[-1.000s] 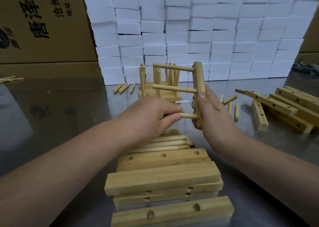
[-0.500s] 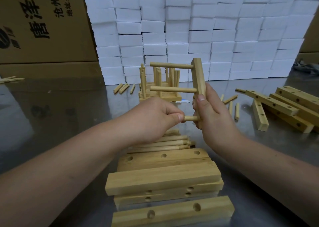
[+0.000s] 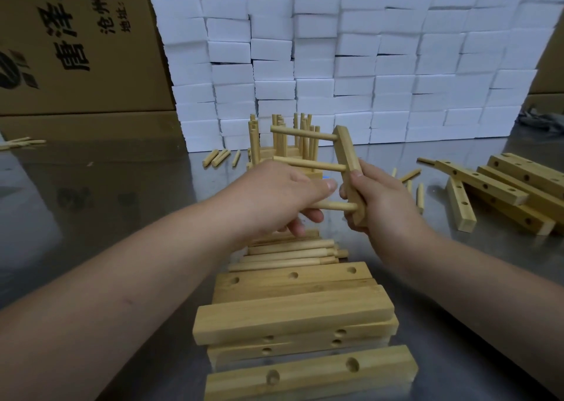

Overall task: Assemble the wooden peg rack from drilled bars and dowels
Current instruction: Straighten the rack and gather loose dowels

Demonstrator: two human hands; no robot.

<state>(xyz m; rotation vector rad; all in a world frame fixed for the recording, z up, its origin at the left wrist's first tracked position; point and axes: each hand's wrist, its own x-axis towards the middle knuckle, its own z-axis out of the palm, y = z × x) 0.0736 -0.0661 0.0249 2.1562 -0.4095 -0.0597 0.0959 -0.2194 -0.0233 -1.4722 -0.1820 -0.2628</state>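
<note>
My right hand [image 3: 381,205] grips a drilled wooden bar [image 3: 346,153], held upright and tilted, above the metal table. Three dowels stick out of the bar to the left: a top dowel [image 3: 302,133], a middle dowel [image 3: 308,166] and a bottom dowel [image 3: 335,206]. My left hand [image 3: 274,196] is closed around the bottom dowel, fingers under it and thumb near the bar. Below my hands lie loose dowels [image 3: 290,252] and a pile of drilled bars [image 3: 293,312].
Finished racks with upright pegs [image 3: 283,144] stand behind my hands. More drilled bars [image 3: 500,193] lie at the right, short pegs [image 3: 218,158] at the left. A wall of white foam blocks [image 3: 351,65] and cardboard boxes [image 3: 70,43] close the back.
The bar with its dowels has tilted a little, its top leaning left. My left hand has loosened its grip and slid along the bottom dowel, which now sits seated in the bar.
</note>
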